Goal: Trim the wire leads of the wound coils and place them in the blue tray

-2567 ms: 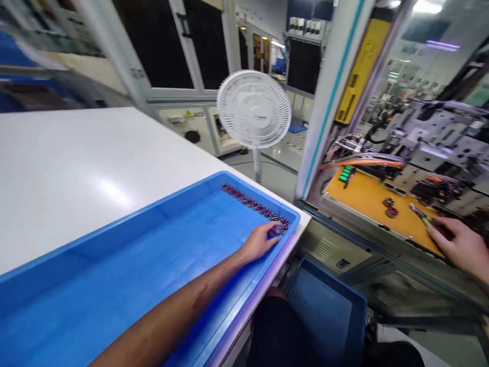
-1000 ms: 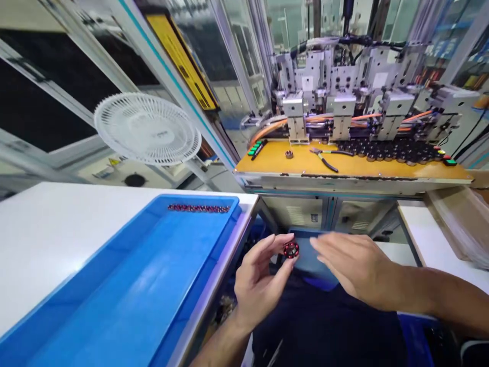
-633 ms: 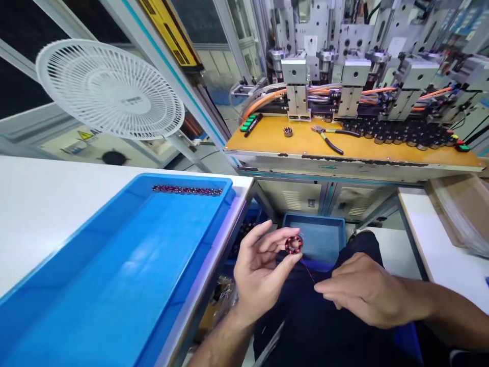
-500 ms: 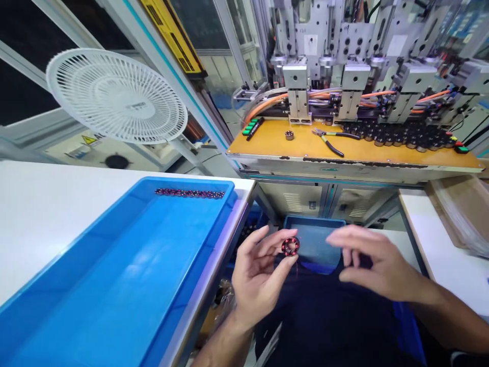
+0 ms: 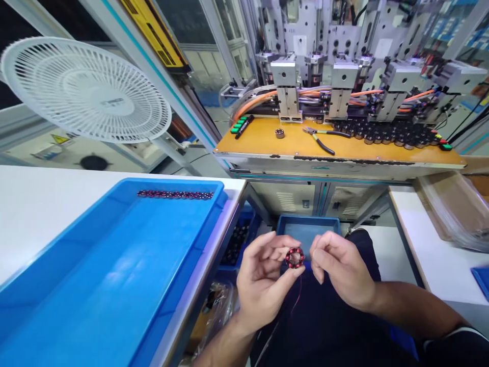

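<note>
My left hand [image 5: 260, 288] pinches a small ring-shaped motor stator [image 5: 295, 264] between thumb and fingertips. Dark teeth and red wire coils line the ring, and its open face is turned up towards me. A thin reddish wire [image 5: 298, 295] hangs from it over the dark clothing on my lap. Just right of the stator, a small gap away, is my right hand [image 5: 342, 270], with fingers curled and thumb pressed to the index finger. Whatever it may pinch is too small to make out.
At left a blue tray [image 5: 179, 229] holds a row of stators [image 5: 175, 194] along its far end. Pliers [image 5: 323, 142], one loose stator [image 5: 279, 133] and many dark parts [image 5: 382, 133] lie on the yellow machine bench [image 5: 263, 145]. A white fan [image 5: 91, 97] stands at upper left.
My right hand has moved left, close to the stator, and its fingers have closed together. The left hand keeps its hold on the stator. The whole view has shifted slightly.
</note>
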Available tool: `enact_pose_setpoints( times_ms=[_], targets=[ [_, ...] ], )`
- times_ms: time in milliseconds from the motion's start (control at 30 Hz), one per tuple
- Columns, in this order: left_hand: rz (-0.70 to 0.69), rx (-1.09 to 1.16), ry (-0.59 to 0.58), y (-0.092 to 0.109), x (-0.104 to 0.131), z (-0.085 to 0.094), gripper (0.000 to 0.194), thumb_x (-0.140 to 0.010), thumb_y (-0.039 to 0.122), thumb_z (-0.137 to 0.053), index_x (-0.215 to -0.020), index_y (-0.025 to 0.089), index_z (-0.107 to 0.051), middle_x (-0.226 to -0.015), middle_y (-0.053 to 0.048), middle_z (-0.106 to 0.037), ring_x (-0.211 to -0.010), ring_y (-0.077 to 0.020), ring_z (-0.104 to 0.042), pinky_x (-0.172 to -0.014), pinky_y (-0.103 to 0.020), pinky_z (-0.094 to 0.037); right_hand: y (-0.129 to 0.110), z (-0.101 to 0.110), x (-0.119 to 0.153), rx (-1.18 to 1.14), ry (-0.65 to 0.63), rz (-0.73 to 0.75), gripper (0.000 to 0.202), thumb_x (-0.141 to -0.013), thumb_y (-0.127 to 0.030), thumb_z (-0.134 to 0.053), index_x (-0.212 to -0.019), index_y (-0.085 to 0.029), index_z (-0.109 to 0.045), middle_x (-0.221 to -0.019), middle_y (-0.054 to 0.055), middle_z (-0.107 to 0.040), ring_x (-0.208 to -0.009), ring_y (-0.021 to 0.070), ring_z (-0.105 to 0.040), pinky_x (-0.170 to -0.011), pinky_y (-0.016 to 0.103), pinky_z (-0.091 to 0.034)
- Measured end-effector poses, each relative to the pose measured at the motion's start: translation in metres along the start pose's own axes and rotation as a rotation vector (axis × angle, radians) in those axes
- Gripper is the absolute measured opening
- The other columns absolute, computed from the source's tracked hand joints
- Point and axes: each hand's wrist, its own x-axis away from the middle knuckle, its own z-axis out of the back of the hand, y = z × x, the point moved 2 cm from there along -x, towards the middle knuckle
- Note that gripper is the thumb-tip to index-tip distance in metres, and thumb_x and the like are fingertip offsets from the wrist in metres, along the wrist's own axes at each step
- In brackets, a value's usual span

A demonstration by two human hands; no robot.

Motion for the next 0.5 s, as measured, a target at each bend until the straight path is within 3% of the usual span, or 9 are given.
enact_pose_setpoints(
  times_ms=[200,300,500],
  targets=[
    [0.018,0.003,-0.087,-0.002,0.002,0.003,0.07,-0.078,-0.002,-0.068,-0.134,0.034,-0.048,-0.11,-0.005,-0.074,-0.096,-0.015,-0.073,-0.08,-0.023,-0.061,-0.015,0.009,-0.002,0.078,-0.09,-0.028,0.035,-0.081,-0.047,-0.075,-0.086,-0.018,-0.055,-0.075,-0.001,-0.055,-0.064,0.01,-0.05,-0.06,0.023,-0.041],
    [0.007,-0.014,-0.138,0.0,0.004,0.0,0.069,-0.08,0.0,-0.067,-0.136,0.034,-0.047,-0.112,-0.006,-0.075,-0.101,-0.018,-0.072,-0.084,-0.028,-0.061,-0.019,0.006,-0.006,0.064,-0.141,-0.079,0.036,-0.082,-0.049,-0.073,-0.082,-0.018,-0.054,-0.078,0.0,-0.056,-0.071,0.0121,-0.052,-0.065,0.025,-0.042],
    [0.2,0.217,-0.146,-0.005,0.0,0.004,0.045,-0.081,0.011,-0.072,-0.119,0.032,-0.061,-0.106,-0.007,-0.077,-0.085,-0.0191,-0.076,-0.075,-0.028,-0.064,0.011,0.002,0.01,-0.169,-0.052,-0.105,0.032,-0.089,-0.046,-0.065,-0.079,-0.018,-0.053,-0.065,-0.003,-0.052,-0.062,0.0124,-0.048,-0.064,0.027,-0.04]
  ],
)
